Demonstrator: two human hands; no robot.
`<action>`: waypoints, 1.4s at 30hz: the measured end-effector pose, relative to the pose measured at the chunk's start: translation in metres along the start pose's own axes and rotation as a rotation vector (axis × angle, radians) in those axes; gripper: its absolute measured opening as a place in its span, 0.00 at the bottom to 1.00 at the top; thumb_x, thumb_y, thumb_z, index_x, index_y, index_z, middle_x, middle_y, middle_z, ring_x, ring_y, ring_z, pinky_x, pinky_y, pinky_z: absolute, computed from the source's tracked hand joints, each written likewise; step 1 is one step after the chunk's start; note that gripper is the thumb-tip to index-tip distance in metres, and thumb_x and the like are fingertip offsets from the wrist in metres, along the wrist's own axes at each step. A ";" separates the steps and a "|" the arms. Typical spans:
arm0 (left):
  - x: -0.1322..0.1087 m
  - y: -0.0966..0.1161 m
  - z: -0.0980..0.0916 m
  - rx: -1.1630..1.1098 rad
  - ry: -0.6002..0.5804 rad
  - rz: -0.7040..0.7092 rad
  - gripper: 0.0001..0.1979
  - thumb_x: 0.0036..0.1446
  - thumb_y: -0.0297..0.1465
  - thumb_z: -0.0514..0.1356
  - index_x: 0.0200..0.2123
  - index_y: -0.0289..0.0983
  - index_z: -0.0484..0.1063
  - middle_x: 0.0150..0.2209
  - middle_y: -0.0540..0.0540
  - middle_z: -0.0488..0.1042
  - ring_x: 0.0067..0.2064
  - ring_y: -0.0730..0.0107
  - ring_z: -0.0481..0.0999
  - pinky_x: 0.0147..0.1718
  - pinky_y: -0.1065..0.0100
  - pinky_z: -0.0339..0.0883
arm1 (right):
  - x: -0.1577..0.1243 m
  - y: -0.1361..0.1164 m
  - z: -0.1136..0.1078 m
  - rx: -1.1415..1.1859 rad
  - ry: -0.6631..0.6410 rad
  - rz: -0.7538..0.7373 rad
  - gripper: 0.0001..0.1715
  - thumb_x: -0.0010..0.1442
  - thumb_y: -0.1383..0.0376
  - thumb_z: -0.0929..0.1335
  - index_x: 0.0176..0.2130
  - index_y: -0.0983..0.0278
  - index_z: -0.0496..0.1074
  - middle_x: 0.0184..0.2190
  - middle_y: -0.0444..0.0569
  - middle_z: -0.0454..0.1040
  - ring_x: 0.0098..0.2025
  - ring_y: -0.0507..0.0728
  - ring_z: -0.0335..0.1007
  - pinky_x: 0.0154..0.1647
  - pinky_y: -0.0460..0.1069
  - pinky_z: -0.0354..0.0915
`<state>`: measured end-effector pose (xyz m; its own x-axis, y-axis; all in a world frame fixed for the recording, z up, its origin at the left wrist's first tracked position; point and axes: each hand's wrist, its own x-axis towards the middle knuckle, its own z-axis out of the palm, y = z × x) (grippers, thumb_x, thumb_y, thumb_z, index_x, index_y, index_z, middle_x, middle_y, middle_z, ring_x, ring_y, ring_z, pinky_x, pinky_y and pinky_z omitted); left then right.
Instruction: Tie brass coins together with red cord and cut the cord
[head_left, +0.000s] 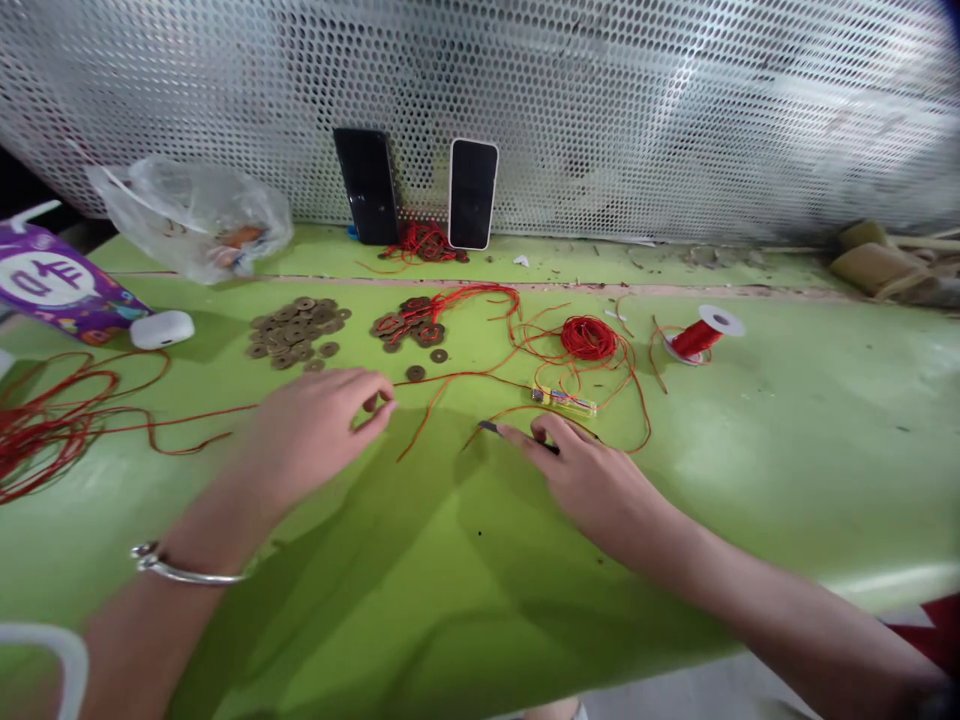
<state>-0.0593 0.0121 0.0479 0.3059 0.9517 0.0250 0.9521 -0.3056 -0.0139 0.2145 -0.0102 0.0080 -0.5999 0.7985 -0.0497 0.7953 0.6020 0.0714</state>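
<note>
My left hand (322,430) is over the green table, thumb and forefinger curled together in a pinch. A red cord (450,376) runs out just beside its fingertips; whether they grip it is hidden. Brown holed coins (296,330) lie in a pile behind this hand. A second group of coins (409,325) has red cord threaded among them. My right hand (585,475) is closed on a small dark tool (489,427), its tip poking out past the fingers. A thin cord end lies by that tip. Close behind sits a yellow transparent lighter (564,401).
A red cord coil (589,338) and a spool of red thread (697,335) are on the right. Two phones (471,195) lean on the perforated metal panel (600,110). A plastic bag (199,215), purple carton (64,280), white case (161,329) and loose cord (56,430) occupy the left.
</note>
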 end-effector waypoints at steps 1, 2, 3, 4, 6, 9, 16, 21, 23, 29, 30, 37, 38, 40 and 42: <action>0.001 0.004 0.005 -0.029 -0.029 0.027 0.11 0.65 0.35 0.49 0.39 0.38 0.69 0.38 0.48 0.76 0.35 0.66 0.73 0.33 0.67 0.60 | 0.000 0.002 0.001 0.012 0.024 0.013 0.43 0.53 0.79 0.61 0.64 0.56 0.54 0.45 0.52 0.68 0.33 0.52 0.68 0.20 0.43 0.57; 0.002 0.008 0.009 -0.057 -0.050 0.050 0.11 0.65 0.36 0.50 0.39 0.38 0.70 0.38 0.48 0.76 0.36 0.64 0.73 0.34 0.66 0.61 | 0.001 0.003 0.001 0.024 0.034 0.029 0.42 0.54 0.78 0.61 0.64 0.55 0.54 0.45 0.51 0.68 0.33 0.52 0.68 0.20 0.43 0.56; 0.002 0.011 0.014 -0.080 -0.065 0.066 0.12 0.64 0.37 0.50 0.39 0.38 0.70 0.37 0.47 0.76 0.37 0.63 0.74 0.34 0.66 0.61 | 0.001 0.004 0.000 0.038 0.031 0.045 0.41 0.55 0.77 0.60 0.64 0.55 0.54 0.45 0.51 0.68 0.34 0.52 0.69 0.19 0.42 0.56; 0.003 0.013 0.018 -0.099 -0.071 0.078 0.11 0.64 0.37 0.51 0.39 0.38 0.70 0.37 0.47 0.76 0.38 0.62 0.74 0.34 0.65 0.62 | 0.002 0.005 -0.003 0.055 0.021 0.056 0.39 0.56 0.77 0.60 0.64 0.55 0.55 0.45 0.52 0.68 0.34 0.53 0.69 0.19 0.42 0.57; 0.004 0.015 0.025 -0.113 -0.073 0.083 0.10 0.63 0.35 0.52 0.38 0.38 0.70 0.37 0.47 0.76 0.37 0.62 0.74 0.33 0.65 0.62 | 0.004 0.006 -0.009 0.097 -0.004 0.072 0.35 0.58 0.75 0.59 0.63 0.56 0.57 0.45 0.52 0.68 0.35 0.53 0.69 0.20 0.43 0.59; 0.006 0.014 0.028 -0.095 -0.078 0.059 0.09 0.61 0.29 0.50 0.34 0.38 0.70 0.35 0.47 0.76 0.34 0.64 0.74 0.31 0.65 0.60 | 0.006 0.013 -0.017 0.211 0.011 0.083 0.30 0.62 0.73 0.57 0.62 0.58 0.59 0.46 0.53 0.68 0.33 0.52 0.70 0.25 0.45 0.66; 0.005 0.007 0.023 -0.062 -0.050 -0.014 0.06 0.59 0.27 0.50 0.31 0.38 0.65 0.32 0.48 0.74 0.29 0.67 0.71 0.27 0.67 0.57 | 0.015 0.052 -0.012 0.345 0.377 0.189 0.26 0.64 0.67 0.60 0.60 0.64 0.61 0.46 0.56 0.71 0.41 0.58 0.72 0.42 0.53 0.69; 0.004 0.003 0.028 -0.135 -0.001 0.008 0.10 0.62 0.36 0.51 0.41 0.39 0.69 0.38 0.46 0.76 0.32 0.64 0.74 0.28 0.66 0.62 | 0.026 0.072 0.002 0.311 0.315 0.231 0.27 0.59 0.59 0.65 0.57 0.65 0.66 0.47 0.56 0.75 0.45 0.63 0.73 0.45 0.56 0.69; 0.004 0.005 0.030 -0.151 -0.026 0.059 0.11 0.62 0.36 0.51 0.41 0.39 0.70 0.40 0.45 0.76 0.37 0.61 0.75 0.31 0.64 0.64 | 0.029 0.075 0.008 0.313 0.243 0.214 0.26 0.59 0.59 0.65 0.56 0.65 0.67 0.48 0.57 0.75 0.47 0.63 0.73 0.46 0.56 0.68; 0.006 0.011 0.036 -0.067 -0.001 0.088 0.12 0.62 0.26 0.48 0.34 0.37 0.71 0.35 0.45 0.75 0.34 0.63 0.74 0.30 0.65 0.64 | 0.031 0.082 0.007 0.331 0.263 0.233 0.26 0.59 0.59 0.65 0.55 0.68 0.69 0.47 0.58 0.76 0.45 0.62 0.73 0.44 0.54 0.67; 0.007 0.012 0.037 -0.038 0.003 0.097 0.12 0.62 0.26 0.48 0.33 0.36 0.70 0.35 0.45 0.74 0.34 0.63 0.73 0.29 0.65 0.63 | 0.030 0.086 0.004 0.355 0.291 0.274 0.26 0.59 0.58 0.65 0.54 0.68 0.70 0.44 0.57 0.77 0.41 0.61 0.74 0.41 0.53 0.67; 0.004 0.003 0.015 -0.186 0.118 -0.110 0.05 0.61 0.29 0.50 0.37 0.37 0.65 0.36 0.47 0.71 0.31 0.69 0.70 0.28 0.69 0.60 | 0.027 0.127 -0.003 0.504 0.447 0.550 0.27 0.57 0.53 0.66 0.50 0.66 0.74 0.28 0.49 0.75 0.24 0.53 0.63 0.26 0.47 0.57; 0.002 0.000 0.009 -0.236 0.189 -0.170 0.05 0.61 0.30 0.51 0.38 0.37 0.64 0.35 0.48 0.71 0.32 0.70 0.70 0.30 0.70 0.61 | 0.027 0.131 -0.002 0.494 0.460 0.567 0.26 0.57 0.54 0.66 0.50 0.66 0.74 0.30 0.49 0.75 0.25 0.53 0.64 0.26 0.47 0.58; -0.002 -0.007 0.000 -0.294 0.352 -0.284 0.05 0.59 0.31 0.52 0.38 0.38 0.65 0.32 0.49 0.70 0.32 0.71 0.70 0.33 0.70 0.62 | 0.027 0.136 0.000 0.445 0.457 0.578 0.25 0.57 0.55 0.67 0.49 0.65 0.74 0.33 0.50 0.76 0.26 0.53 0.65 0.28 0.48 0.59; -0.006 -0.014 -0.004 -0.276 0.489 -0.343 0.05 0.57 0.31 0.52 0.36 0.39 0.66 0.29 0.51 0.69 0.30 0.70 0.70 0.31 0.69 0.61 | 0.028 0.136 0.002 0.376 0.442 0.550 0.23 0.56 0.55 0.67 0.47 0.66 0.75 0.33 0.52 0.76 0.28 0.55 0.67 0.30 0.49 0.61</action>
<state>-0.0747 0.0107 0.0518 -0.1095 0.8938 0.4348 0.9426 -0.0455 0.3308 0.3056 0.0941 0.0144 -0.0292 0.9535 0.3001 0.9161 0.1456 -0.3735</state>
